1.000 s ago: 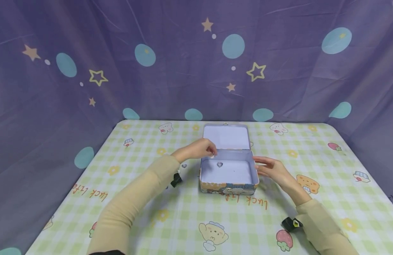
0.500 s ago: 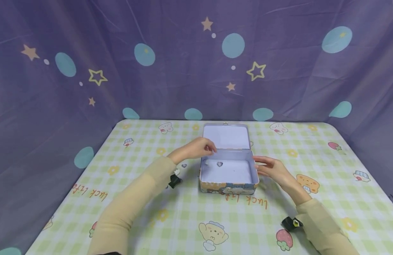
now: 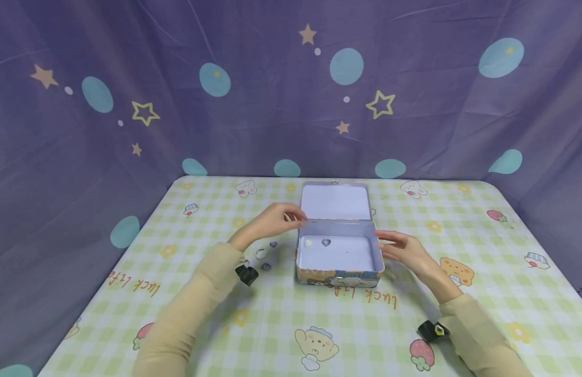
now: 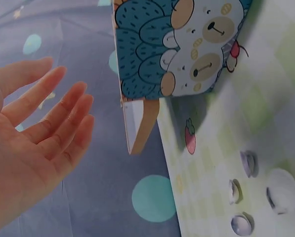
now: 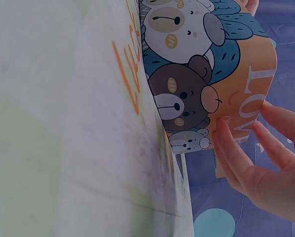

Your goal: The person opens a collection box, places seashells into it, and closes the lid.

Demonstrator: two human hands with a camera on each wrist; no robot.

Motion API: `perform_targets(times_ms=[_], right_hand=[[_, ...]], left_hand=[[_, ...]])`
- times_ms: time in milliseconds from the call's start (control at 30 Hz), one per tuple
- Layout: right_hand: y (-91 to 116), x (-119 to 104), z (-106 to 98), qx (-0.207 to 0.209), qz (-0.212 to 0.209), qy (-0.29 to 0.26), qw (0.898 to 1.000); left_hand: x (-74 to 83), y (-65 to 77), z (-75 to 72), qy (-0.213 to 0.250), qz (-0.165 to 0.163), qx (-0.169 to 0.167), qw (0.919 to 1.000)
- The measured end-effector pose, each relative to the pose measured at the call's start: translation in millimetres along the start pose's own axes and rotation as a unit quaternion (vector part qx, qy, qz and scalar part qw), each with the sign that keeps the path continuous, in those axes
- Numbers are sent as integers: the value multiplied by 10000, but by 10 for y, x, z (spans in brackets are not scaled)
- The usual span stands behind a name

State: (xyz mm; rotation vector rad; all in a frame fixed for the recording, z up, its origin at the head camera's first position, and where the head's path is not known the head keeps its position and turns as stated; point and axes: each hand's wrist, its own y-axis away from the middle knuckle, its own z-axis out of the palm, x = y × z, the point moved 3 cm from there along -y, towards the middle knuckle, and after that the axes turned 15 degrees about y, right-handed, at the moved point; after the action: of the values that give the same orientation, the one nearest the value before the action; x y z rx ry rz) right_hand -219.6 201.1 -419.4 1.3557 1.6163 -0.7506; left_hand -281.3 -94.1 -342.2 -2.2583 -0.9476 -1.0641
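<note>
A tin box [image 3: 340,277] printed with cartoon bears stands on the table with its lid [image 3: 335,202] laid back on the far side. Inside lie a small heart-shaped piece [image 3: 326,242] and a small pale piece [image 3: 308,243]. My left hand [image 3: 277,220] hovers by the box's far left corner, its fingers loosely spread and holding nothing in the left wrist view. My right hand [image 3: 406,253] touches the box's right side with extended fingers [image 5: 231,148]. Several small shiny pieces lie left of the box, among them a white round one [image 3: 261,254] and a purplish one [image 3: 266,267].
The table wears a green checked cloth [image 3: 347,335] with cartoon prints. A purple curtain [image 3: 281,136] hangs behind the table. Black wrist straps, one on the left sleeve [image 3: 246,274] and one on the right [image 3: 433,331], stick out near the tabletop.
My left hand lets go of a small pale piece, which now lies in the box, and moves left from over the box. My right hand stays on the box's side.
</note>
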Motion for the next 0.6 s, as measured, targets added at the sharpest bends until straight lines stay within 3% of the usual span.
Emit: perform_targets(times_ms=[267, 600], right_hand=[[-3, -5, 7, 3, -44, -59, 10000], [0, -4, 7, 10, -40, -54, 10000]], left_hand=[[-119, 151, -135, 173, -51, 349, 9992], [-369, 315, -283, 73, -435, 580, 9973]])
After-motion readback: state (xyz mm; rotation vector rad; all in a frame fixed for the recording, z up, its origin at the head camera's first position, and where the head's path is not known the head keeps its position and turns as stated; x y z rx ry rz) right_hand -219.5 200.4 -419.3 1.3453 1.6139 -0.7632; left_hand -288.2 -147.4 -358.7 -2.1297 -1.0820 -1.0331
